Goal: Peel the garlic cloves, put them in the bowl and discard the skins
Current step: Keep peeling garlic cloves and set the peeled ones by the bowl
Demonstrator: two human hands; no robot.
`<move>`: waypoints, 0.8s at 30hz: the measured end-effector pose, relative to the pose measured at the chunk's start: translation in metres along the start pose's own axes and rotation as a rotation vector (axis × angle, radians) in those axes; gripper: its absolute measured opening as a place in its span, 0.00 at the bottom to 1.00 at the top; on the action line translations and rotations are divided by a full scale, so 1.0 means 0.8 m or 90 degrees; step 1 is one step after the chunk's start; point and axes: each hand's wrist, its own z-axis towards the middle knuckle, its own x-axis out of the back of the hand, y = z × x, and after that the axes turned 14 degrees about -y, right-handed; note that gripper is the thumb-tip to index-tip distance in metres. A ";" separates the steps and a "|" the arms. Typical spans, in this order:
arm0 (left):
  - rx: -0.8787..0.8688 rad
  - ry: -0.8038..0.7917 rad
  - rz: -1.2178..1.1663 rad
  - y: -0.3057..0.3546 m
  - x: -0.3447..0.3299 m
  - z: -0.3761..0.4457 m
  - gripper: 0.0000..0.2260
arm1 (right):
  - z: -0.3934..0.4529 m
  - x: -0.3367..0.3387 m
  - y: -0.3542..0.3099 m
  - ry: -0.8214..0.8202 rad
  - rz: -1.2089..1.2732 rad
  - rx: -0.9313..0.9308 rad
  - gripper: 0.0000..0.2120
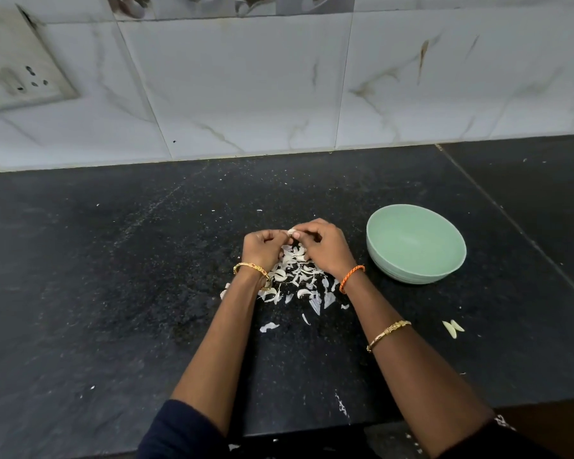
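Note:
A small white garlic clove [291, 231] is pinched between the fingertips of my left hand [265, 249] and my right hand [323, 247], held a little above the counter. Under and behind both hands lies a heap of white garlic skins and cloves [297, 279], partly hidden by my wrists. A pale green bowl [415, 244] stands to the right of my right hand, and what I see of its inside holds nothing. Two peeled cloves [453, 327] lie on the counter near the front right.
The black stone counter [113, 276] carries scattered skin flakes [268, 326] in front of the heap. A tiled wall rises behind, with a socket plate [17, 67] at the upper left. The counter's front edge runs just below my elbows.

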 end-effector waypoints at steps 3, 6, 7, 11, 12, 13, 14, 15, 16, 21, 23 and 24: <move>0.008 0.006 -0.007 -0.001 -0.002 0.006 0.08 | 0.001 -0.004 -0.001 0.023 0.075 -0.004 0.10; 0.007 -0.005 0.019 0.004 0.000 0.009 0.08 | 0.003 -0.006 0.002 0.030 0.097 0.007 0.09; -0.003 -0.010 0.030 0.005 0.001 0.009 0.07 | 0.005 -0.006 0.002 0.026 0.101 0.008 0.08; -0.056 -0.044 0.054 0.002 0.003 0.014 0.04 | 0.017 -0.004 0.007 0.049 0.068 0.034 0.06; -0.066 -0.057 0.070 0.003 0.005 0.016 0.04 | 0.021 -0.003 0.007 0.055 0.070 0.044 0.05; -0.071 -0.072 0.092 0.005 0.008 0.019 0.04 | 0.026 -0.001 0.009 0.055 0.079 0.048 0.06; -0.072 -0.086 0.116 0.008 0.011 0.025 0.04 | 0.030 0.002 0.009 0.050 0.088 0.044 0.06; -0.070 -0.098 0.136 0.013 0.015 0.030 0.04 | 0.035 0.005 0.008 0.044 0.098 0.039 0.06; -0.071 -0.106 0.151 0.019 0.018 0.036 0.04 | 0.042 0.009 0.006 0.039 0.108 0.035 0.07; -0.107 -0.050 0.126 0.039 0.011 0.059 0.04 | 0.071 0.022 -0.008 0.012 0.123 0.054 0.08; -0.121 0.003 0.071 0.036 0.004 0.058 0.04 | 0.074 0.025 -0.013 -0.004 0.136 0.062 0.08; -0.130 0.014 0.049 0.034 0.003 0.055 0.04 | 0.073 0.025 -0.014 -0.008 0.152 0.065 0.08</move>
